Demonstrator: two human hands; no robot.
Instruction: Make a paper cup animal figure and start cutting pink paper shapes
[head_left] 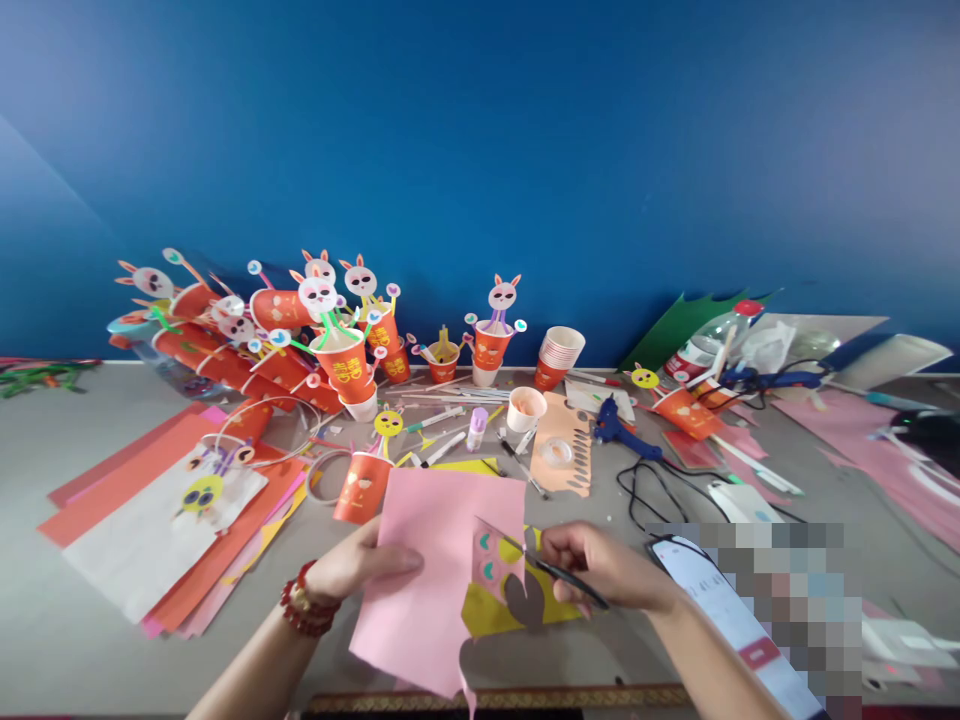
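Observation:
My left hand [364, 562] grips a sheet of pink paper [439, 580] by its left side, thumb on top. In my right hand [596, 565] is a pair of scissors [568, 580] with dark handles, its blades lying over the sheet's ragged right edge. Close to the blades is a pink patch [487, 572] with round shapes and teal marks; whether it is part of the sheet I cannot tell. Yellow paper [487, 620] with cut-outs lies under it on the table. An orange cup [362, 487] with a yellow rabbit face leans just behind the sheet.
Orange cups with white rabbit heads [341, 355] crowd the back left. Layered coloured paper [105, 510] lies at left. Stacked cups [560, 355], a blue glue gun [624, 430] with black cable, a bottle [709, 345] and a phone [739, 625] are toward the right.

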